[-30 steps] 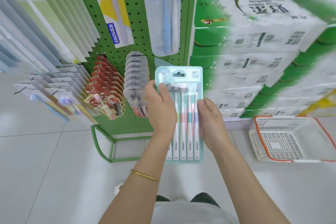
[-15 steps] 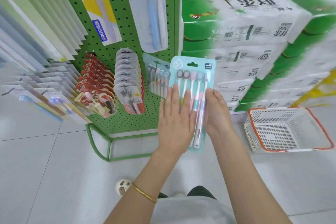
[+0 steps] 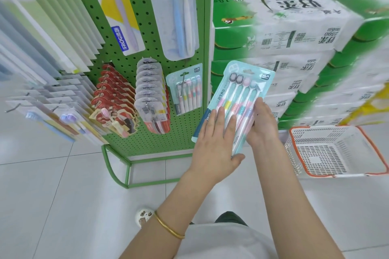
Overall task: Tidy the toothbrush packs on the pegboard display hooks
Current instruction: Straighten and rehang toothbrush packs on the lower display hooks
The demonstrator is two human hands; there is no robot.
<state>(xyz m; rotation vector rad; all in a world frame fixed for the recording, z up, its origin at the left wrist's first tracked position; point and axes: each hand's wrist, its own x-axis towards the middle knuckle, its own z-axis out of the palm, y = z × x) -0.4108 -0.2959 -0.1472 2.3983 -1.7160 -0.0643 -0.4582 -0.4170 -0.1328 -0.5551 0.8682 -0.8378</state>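
Tilts the pack [image 3: 242, 86] further right than half a second ago. Presses the left hand [image 3: 212, 145] flat on its front, fingers straight, thumb at the lower edge. Grips its right edge with the right hand [image 3: 263, 124], fingers curled. Holds it clear of the pegboard [image 3: 147, 52], right of a hung pack [image 3: 187, 92].
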